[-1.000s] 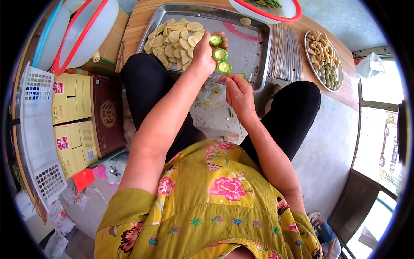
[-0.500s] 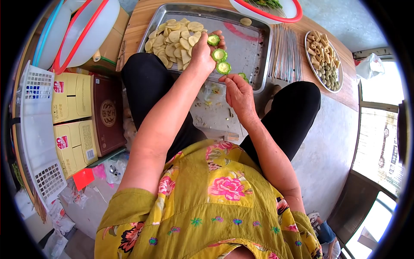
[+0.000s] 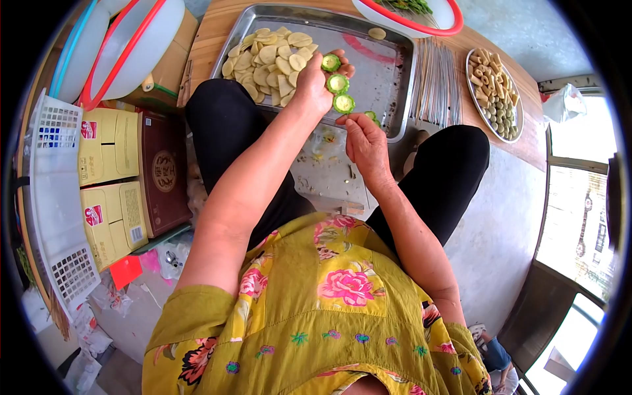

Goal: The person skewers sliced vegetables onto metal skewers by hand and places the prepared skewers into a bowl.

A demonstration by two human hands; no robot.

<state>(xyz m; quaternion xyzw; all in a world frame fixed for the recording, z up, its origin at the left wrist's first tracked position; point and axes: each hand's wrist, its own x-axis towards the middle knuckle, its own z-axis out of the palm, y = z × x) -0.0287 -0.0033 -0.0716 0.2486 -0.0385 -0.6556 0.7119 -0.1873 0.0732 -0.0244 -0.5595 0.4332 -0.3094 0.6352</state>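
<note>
Three round green slices (image 3: 338,84) with pale centres stand in a row, upper centre of the frame, over the near part of a metal tray (image 3: 375,82). The left hand (image 3: 317,85) holds them, its fingers curled behind and the thumb beside the topmost slice. Just below the row, the right hand (image 3: 367,141) has thumb and index fingertips together and the other fingers bent in; whether anything thin lies between those tips, I cannot tell. A fourth green slice (image 3: 372,116) shows beyond it, partly hidden.

Left of the hands, inside the tray, lies a heap of pale slices (image 3: 270,62); a single pale slice (image 3: 376,33) rests near the far rim. Thin sticks (image 3: 438,82) lie right of the tray. Farther right, an oval plate (image 3: 484,117) bears tan tubes (image 3: 490,72) and round balls (image 3: 503,115). At top centre-right is a red-rimmed bowl (image 3: 434,30) containing greens (image 3: 409,6).
</note>
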